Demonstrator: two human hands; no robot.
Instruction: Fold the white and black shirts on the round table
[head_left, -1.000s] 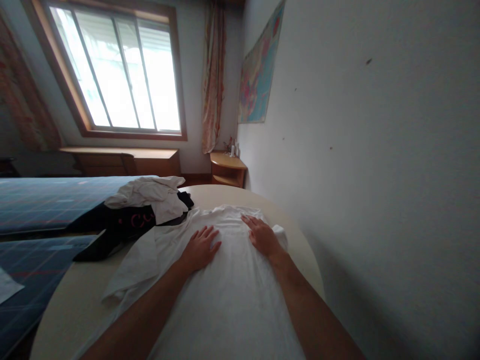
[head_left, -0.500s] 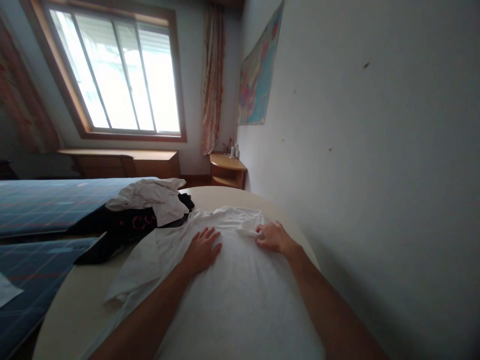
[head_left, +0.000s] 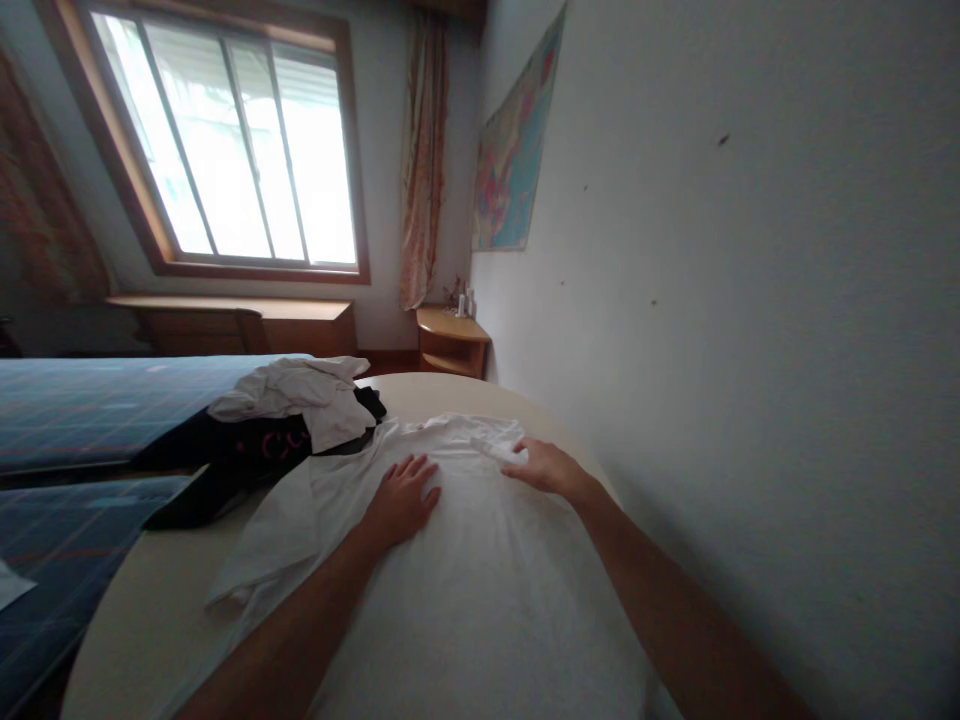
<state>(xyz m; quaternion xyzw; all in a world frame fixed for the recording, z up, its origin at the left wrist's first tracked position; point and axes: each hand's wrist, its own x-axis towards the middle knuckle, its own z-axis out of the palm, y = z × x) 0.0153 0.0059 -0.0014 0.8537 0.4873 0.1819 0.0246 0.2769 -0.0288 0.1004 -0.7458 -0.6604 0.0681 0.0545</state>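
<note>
A white T-shirt point(head_left: 472, 580) lies spread over the round, cream-coloured table point(head_left: 127, 590), its neck end toward the far side and one sleeve out to the left. My left hand point(head_left: 401, 498) rests palm down on the upper left of the shirt, fingers spread. At the upper right, by the shirt's shoulder, my right hand point(head_left: 546, 466) touches the cloth. Its thumb and forefinger are apart, with white fabric showing between them; the other fingers are mostly hidden.
A pile of black clothing point(head_left: 217, 460) with a crumpled white garment point(head_left: 300, 390) on top sits at the table's left edge, partly over a blue plaid bed point(head_left: 97, 410). The white wall point(head_left: 712, 400) stands close on the right. Beyond are a desk point(head_left: 307, 315) and a corner shelf point(head_left: 454, 325).
My right hand has moved slightly left and its thumb and forefinger have parted. The raised fold beside it has flattened. My left hand stays in place on the shirt.
</note>
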